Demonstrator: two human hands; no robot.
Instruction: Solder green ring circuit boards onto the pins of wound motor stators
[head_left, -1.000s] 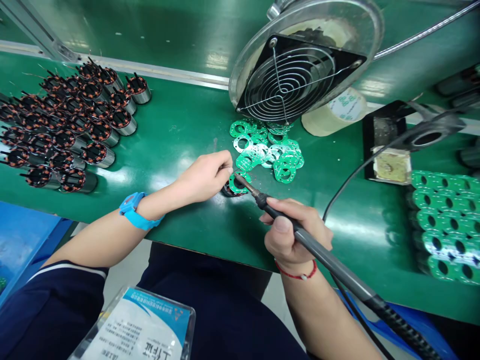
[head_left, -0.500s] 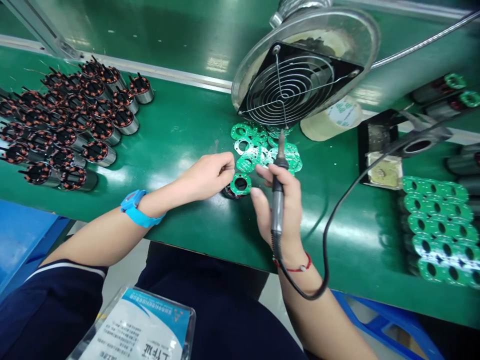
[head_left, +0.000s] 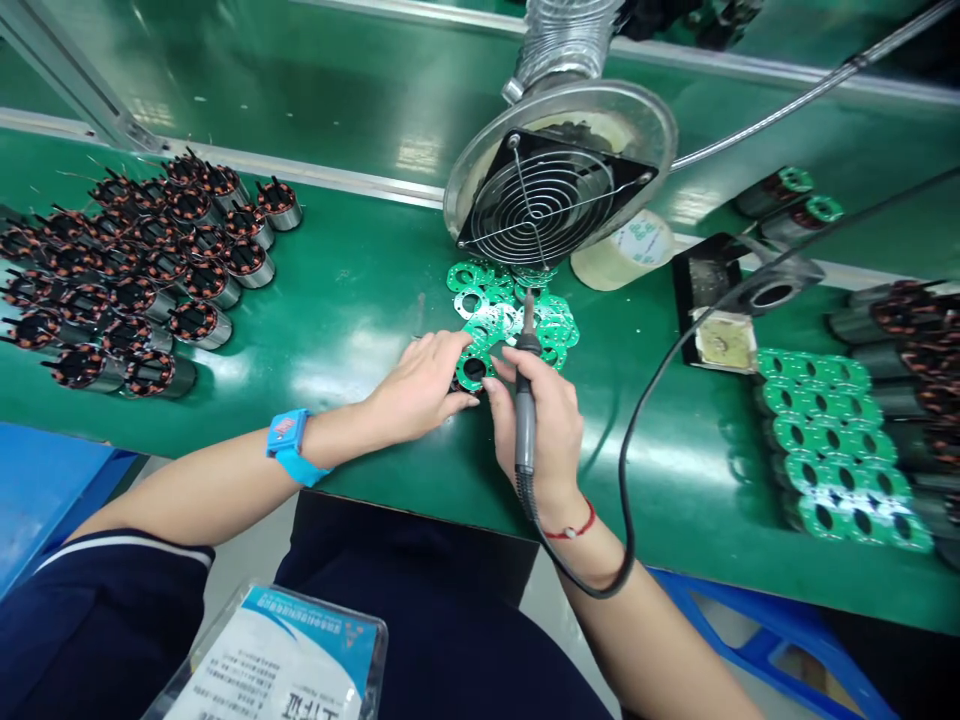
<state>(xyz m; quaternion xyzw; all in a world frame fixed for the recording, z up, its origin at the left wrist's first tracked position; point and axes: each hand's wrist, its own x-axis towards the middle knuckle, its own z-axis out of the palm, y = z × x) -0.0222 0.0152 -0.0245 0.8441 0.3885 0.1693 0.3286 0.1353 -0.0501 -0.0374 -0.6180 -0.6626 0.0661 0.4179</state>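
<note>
Both hands (head_left: 424, 385) (head_left: 544, 425) pinch one stator (head_left: 472, 370) (right also grips iron (head_left: 524, 400)); boards (head_left: 517, 310) behind.

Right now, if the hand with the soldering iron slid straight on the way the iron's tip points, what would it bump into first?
Probably the loose heap of green ring-shaped circuit boards. The right hand holds the grey soldering iron tip-up, pointing away across the bench. Behind the heap stands the round metal fan with a wire grille, though depth is hard to judge.

R hand (head_left: 541, 425) swung soldering iron (head_left: 524, 400) upright off green ring board (head_left: 474, 367); its fingers now touch board.
</note>
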